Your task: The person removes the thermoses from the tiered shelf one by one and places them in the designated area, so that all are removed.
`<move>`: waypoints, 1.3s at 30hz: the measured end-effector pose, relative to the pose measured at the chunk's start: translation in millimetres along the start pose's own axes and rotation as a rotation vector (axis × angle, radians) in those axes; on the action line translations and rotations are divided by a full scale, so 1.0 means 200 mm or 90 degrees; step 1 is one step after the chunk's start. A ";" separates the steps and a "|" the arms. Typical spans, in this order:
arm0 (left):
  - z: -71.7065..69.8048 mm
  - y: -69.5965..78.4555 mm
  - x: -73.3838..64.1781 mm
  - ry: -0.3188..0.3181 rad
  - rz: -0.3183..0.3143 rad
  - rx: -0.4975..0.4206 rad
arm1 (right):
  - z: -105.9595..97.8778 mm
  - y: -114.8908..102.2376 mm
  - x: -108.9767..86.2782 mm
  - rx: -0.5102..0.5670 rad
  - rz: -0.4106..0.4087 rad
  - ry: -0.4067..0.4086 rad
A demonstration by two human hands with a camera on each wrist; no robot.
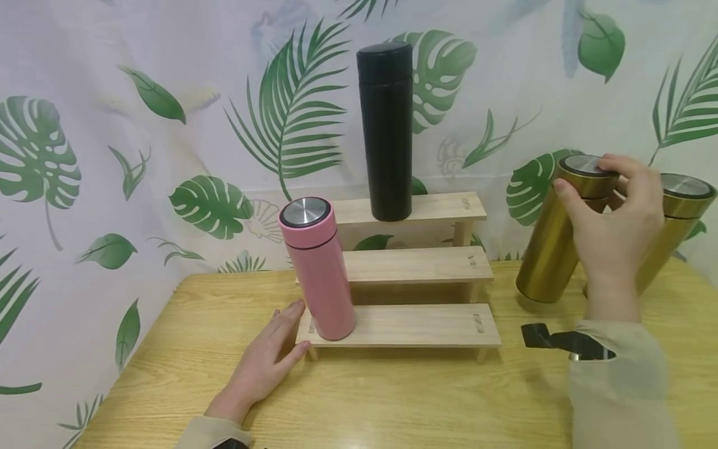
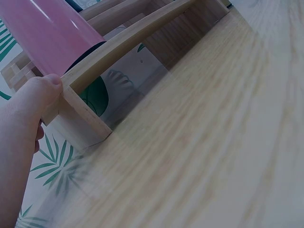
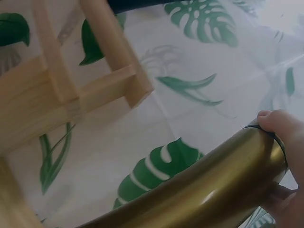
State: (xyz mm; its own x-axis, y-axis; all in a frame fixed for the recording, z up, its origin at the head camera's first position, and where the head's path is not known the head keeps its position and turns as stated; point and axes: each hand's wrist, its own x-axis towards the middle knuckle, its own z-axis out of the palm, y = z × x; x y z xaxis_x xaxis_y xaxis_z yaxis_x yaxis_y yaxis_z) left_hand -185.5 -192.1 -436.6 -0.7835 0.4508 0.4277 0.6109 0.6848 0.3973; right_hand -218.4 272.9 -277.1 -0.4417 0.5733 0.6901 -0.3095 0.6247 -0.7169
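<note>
On the right, my right hand (image 1: 622, 218) grips a gold thermos bottle (image 1: 552, 243) around its upper end, thumb on the near side and fingers over the lid. In the right wrist view the gold bottle (image 3: 204, 190) slants across the lower part; its base is out of frame. Whether it touches the table is hard to tell. My left hand (image 1: 263, 358) holds the left front corner of a three-tier wooden stand (image 1: 415, 324), its thumb on the corner in the left wrist view. A pink thermos (image 1: 320, 274) stands on the lowest tier, beside that hand.
A black thermos (image 1: 387, 137) stands on the top tier. Behind my right hand is a second gold thermos (image 1: 673, 231), partly hidden. Everything is on a wood-grain table (image 1: 392, 399), with a leaf-print cloth (image 1: 185, 149) hanging behind it.
</note>
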 end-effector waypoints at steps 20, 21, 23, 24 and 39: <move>0.00 0.00 0.00 0.004 0.013 0.001 | 0.05 0.17 0.00 -0.044 -0.023 -0.108; 0.00 0.00 0.00 0.005 0.014 0.001 | 0.04 0.17 0.00 -0.043 -0.024 -0.113; 0.00 0.00 0.00 0.005 0.013 0.002 | 0.04 0.17 0.00 -0.041 -0.017 -0.122; 0.00 0.00 0.00 0.005 0.011 0.002 | 0.04 0.17 0.00 -0.040 -0.013 -0.126; -0.01 0.01 0.00 0.000 -0.002 -0.001 | 0.04 0.08 0.00 -0.074 -0.111 -0.118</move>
State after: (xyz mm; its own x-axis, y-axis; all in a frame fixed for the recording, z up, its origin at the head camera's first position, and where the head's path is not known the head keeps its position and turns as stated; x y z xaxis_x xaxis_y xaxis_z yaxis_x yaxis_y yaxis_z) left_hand -184.4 -191.7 -434.4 -0.7855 0.4486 0.4263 0.6085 0.6855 0.3998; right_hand -229.6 278.6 -290.1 -0.5393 0.3518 0.7651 -0.3005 0.7684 -0.5651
